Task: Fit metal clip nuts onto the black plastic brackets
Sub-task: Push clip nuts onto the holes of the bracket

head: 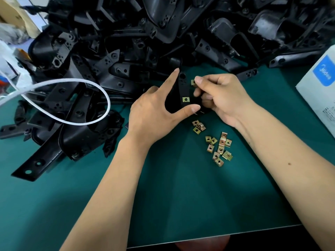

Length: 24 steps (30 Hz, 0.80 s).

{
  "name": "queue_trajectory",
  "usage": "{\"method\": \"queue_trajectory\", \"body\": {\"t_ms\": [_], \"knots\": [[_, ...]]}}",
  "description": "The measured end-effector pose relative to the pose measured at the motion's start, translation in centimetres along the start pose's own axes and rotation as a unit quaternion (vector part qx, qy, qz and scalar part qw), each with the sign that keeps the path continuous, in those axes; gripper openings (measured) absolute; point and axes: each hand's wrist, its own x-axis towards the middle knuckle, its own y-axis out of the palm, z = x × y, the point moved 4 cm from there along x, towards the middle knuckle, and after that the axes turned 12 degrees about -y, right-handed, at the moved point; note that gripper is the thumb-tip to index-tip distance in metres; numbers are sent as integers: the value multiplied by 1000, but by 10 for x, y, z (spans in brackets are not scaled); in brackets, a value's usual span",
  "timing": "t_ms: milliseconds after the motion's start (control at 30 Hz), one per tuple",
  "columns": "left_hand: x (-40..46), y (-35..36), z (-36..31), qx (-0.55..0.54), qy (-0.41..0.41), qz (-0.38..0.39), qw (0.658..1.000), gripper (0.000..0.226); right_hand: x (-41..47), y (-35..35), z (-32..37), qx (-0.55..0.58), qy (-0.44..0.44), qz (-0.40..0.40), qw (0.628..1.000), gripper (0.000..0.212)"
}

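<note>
Reading the white carton (319, 87) at the right edge of the green surface (181, 196) gave little: a blue panel carried a pale looping logo, too slanted and blurred to spell out, and small grey print lower on its side was illegible. The carton was cut off by the frame.

Near the middle of the surface, just in front of the pile, the left hand (154, 113) held one black bracket (184, 87) upright, its forefinger stretched up along the bracket's left edge and its thumb pressed across the lower end. The remaining fingers were hidden behind the bracket. A fitted clip nut (186, 99) sat on the bracket's lower part, just above the thumb. The right hand (223, 98) pinched a second clip nut (193, 82) between thumb and forefinger, just beside the bracket's upper right edge; whether it touched the plastic could not be told. Its other fingers curled inward.

Loose clip nuts (219, 149) lay scattered on the surface between the forearms, with a smaller cluster (198, 126) just below the left thumb.

A great pile of brackets (145, 42) filled the far side of the surface and ran off the top of the frame, single pieces hard to separate in the black mass. A white cord (101, 89) looped over its left part. Bags and boxes at the far left corner were blurred.
</note>
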Motion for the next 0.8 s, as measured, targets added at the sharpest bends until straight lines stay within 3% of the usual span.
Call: {"method": "queue_trajectory", "body": {"t_ms": [800], "knots": [[-2, 0, -5, 7, 15, -6, 1000, 100, -1, 1, -1, -35, 3, 37, 999, 21]]}}
